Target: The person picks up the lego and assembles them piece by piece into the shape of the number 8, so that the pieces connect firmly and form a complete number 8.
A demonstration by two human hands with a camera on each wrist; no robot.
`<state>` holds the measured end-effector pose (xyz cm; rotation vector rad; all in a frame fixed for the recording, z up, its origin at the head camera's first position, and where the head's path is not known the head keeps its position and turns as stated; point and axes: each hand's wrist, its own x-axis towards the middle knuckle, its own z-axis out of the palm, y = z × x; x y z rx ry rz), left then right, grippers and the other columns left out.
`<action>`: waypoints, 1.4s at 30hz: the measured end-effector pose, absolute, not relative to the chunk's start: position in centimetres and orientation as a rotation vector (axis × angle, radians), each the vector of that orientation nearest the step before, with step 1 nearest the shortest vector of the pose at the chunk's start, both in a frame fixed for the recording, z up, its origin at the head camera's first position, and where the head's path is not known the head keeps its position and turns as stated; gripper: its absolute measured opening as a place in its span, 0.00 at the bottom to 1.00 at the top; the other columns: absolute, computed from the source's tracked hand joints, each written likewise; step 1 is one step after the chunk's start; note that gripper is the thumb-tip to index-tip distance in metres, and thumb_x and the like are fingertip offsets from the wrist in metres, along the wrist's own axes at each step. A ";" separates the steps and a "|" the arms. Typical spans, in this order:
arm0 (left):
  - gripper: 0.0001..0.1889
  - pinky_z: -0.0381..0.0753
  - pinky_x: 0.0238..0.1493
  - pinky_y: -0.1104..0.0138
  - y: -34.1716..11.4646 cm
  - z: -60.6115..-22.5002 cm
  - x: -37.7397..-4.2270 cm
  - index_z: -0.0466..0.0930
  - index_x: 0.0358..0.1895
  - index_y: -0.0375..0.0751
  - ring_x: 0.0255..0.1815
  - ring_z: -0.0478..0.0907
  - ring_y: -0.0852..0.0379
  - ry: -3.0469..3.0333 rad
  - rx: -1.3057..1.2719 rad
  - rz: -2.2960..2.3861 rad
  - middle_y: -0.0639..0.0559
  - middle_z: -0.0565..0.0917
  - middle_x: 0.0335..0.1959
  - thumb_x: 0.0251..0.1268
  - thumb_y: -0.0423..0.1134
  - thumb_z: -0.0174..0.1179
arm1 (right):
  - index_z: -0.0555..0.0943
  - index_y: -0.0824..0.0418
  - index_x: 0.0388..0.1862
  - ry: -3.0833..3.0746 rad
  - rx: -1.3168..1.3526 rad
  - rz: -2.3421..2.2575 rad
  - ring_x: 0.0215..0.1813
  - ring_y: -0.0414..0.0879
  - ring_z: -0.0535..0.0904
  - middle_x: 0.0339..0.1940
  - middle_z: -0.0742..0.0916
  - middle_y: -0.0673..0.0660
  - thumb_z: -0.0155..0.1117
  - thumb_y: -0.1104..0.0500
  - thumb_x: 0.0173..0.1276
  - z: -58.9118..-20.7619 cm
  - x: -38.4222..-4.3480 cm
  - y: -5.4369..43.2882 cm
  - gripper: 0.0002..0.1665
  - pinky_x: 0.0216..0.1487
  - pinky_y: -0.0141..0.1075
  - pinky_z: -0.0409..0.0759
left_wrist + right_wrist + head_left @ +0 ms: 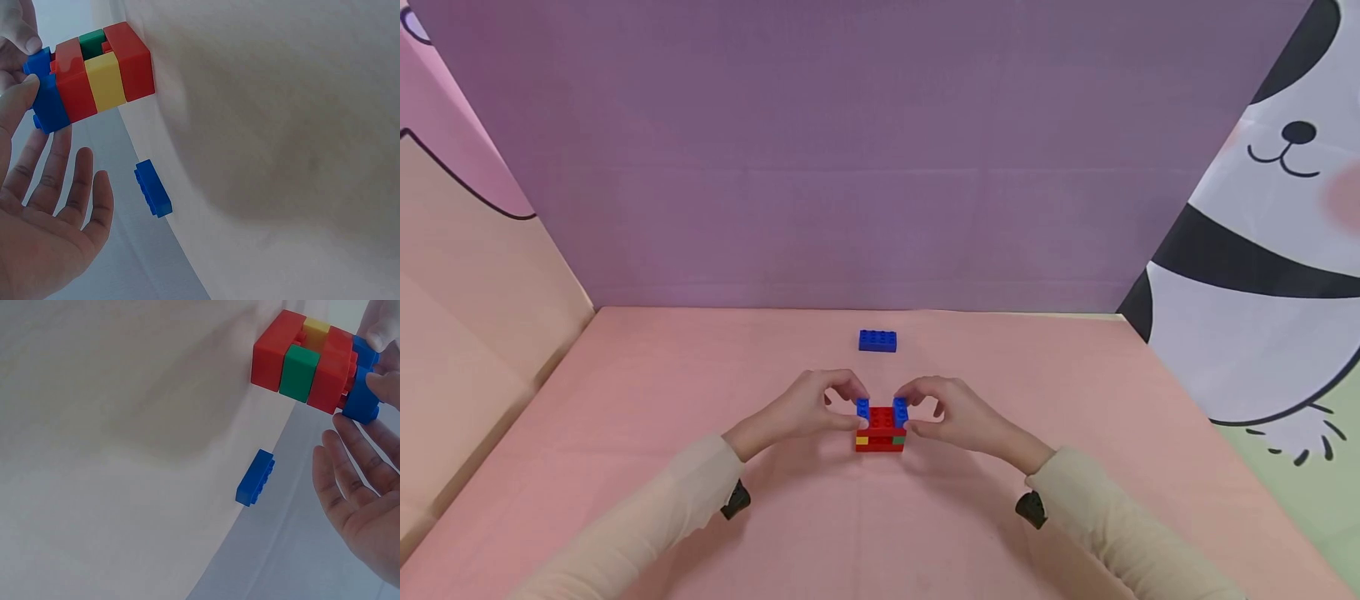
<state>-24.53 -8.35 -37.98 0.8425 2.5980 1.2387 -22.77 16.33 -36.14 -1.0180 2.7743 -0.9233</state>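
A small stack of toy building bricks stands mid-table. Its bottom is a red brick (880,447). On that sit a yellow brick (862,440) at the left and a green brick (299,373) at the right, with a gap between them. Another red brick (882,417) bridges the two. My left hand (811,407) pinches a small blue brick (52,103) at the upper red brick's left end, thumb in front and fingertips behind. At the right end my right hand (958,414) pinches a matching blue brick (362,395); red studs show beneath it in the right wrist view.
Behind the stack, toward the table's far edge, lies a longer blue brick (877,341), studs up. The pink tabletop (700,358) ends at a purple back panel (850,167). Side panels carry cartoon prints, a panda (1270,250) on the right one.
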 end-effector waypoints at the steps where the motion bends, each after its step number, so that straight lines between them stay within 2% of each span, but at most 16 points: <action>1: 0.15 0.74 0.48 0.55 -8.3 -38.0 -24.5 0.77 0.41 0.55 0.48 0.76 0.52 2.598 0.840 1.240 0.60 0.81 0.39 0.48 0.47 0.69 | 0.77 0.57 0.50 2.777 -1.017 -0.923 0.46 0.51 0.77 0.45 0.83 0.52 0.67 0.59 0.55 -36.2 -22.8 16.3 0.22 0.37 0.37 0.79; 10: 0.15 0.74 0.47 0.54 -8.3 -37.9 -24.4 0.78 0.41 0.54 0.48 0.76 0.52 2.594 0.833 1.246 0.60 0.81 0.39 0.48 0.47 0.69 | 0.77 0.58 0.50 2.782 -0.984 -0.937 0.47 0.52 0.77 0.45 0.83 0.53 0.67 0.59 0.55 -36.2 -22.7 16.3 0.22 0.38 0.40 0.79; 17: 0.15 0.74 0.47 0.55 -8.3 -37.9 -24.5 0.77 0.40 0.55 0.47 0.76 0.52 2.596 0.835 1.245 0.60 0.81 0.39 0.48 0.46 0.69 | 0.77 0.57 0.50 2.795 -0.981 -0.931 0.46 0.51 0.77 0.44 0.83 0.52 0.68 0.59 0.55 -36.2 -22.7 16.2 0.21 0.36 0.33 0.77; 29: 0.15 0.74 0.47 0.54 -8.4 -37.9 -24.5 0.77 0.41 0.55 0.48 0.76 0.51 2.597 0.828 1.240 0.60 0.81 0.39 0.48 0.47 0.69 | 0.78 0.58 0.48 2.782 -0.982 -0.964 0.44 0.50 0.78 0.42 0.84 0.53 0.67 0.59 0.56 -36.5 -22.7 16.2 0.20 0.34 0.34 0.78; 36: 0.15 0.74 0.46 0.57 -8.4 -37.9 -24.5 0.77 0.41 0.55 0.48 0.76 0.52 2.596 0.824 1.233 0.60 0.81 0.39 0.48 0.47 0.68 | 0.78 0.58 0.48 2.783 -0.966 -0.976 0.43 0.50 0.78 0.41 0.84 0.52 0.68 0.59 0.55 -36.5 -22.7 16.2 0.20 0.33 0.29 0.76; 42: 0.15 0.74 0.46 0.58 -8.4 -37.8 -24.4 0.77 0.41 0.55 0.47 0.76 0.53 2.601 0.821 1.224 0.61 0.81 0.39 0.48 0.47 0.68 | 0.78 0.59 0.48 2.785 -0.971 -0.977 0.43 0.50 0.78 0.41 0.84 0.53 0.68 0.59 0.55 -36.4 -22.6 16.2 0.20 0.32 0.29 0.76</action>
